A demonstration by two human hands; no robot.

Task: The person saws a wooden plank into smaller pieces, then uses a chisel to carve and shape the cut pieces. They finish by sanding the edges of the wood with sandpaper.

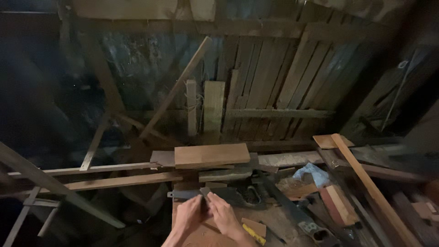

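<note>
Wood everywhere, dim shed. Left hand point(190, 212) and right hand point(222, 215) meet over a small grey, flat metal piece point(205, 190), fingertips pinching it at the worn wooden workbench's point(279, 215) far edge. Just beyond lies a dark handsaw point(238, 195); past that, a short brown plank point(211, 154).

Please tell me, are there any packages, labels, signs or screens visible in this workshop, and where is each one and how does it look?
No screens, signs or printed packages can be made out.
Crumpled pale blue plastic bag: on the cluttered bench, right of the hands, soft and shapeless.
Small yellow and black flat strip: on the bench beside the right hand, possibly a label or tape; too small to tell.
</note>
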